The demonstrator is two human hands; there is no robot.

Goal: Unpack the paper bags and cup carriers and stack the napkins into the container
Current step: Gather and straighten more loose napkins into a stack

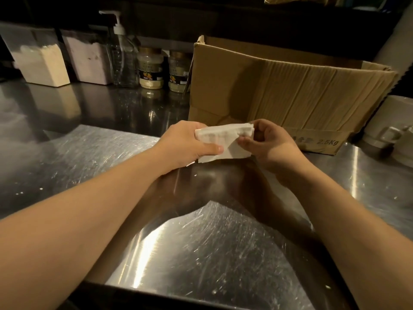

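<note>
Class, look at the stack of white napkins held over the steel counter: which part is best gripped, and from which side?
Grip the napkin stack at its short ends, one from each side. The left hand already clamps one end, thumb on the near face; the right hand pinches the other. Squeezing across the thickness probably keeps the loose sheets together.

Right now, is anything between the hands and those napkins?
No. Both hands already hold the napkins: the left hand grips one end, the right hand pinches the other, above the counter, before the box.

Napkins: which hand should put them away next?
Probably left. The left hand wraps the napkin stack firmly with thumb on top; the right hand only pinches its corner.
</note>
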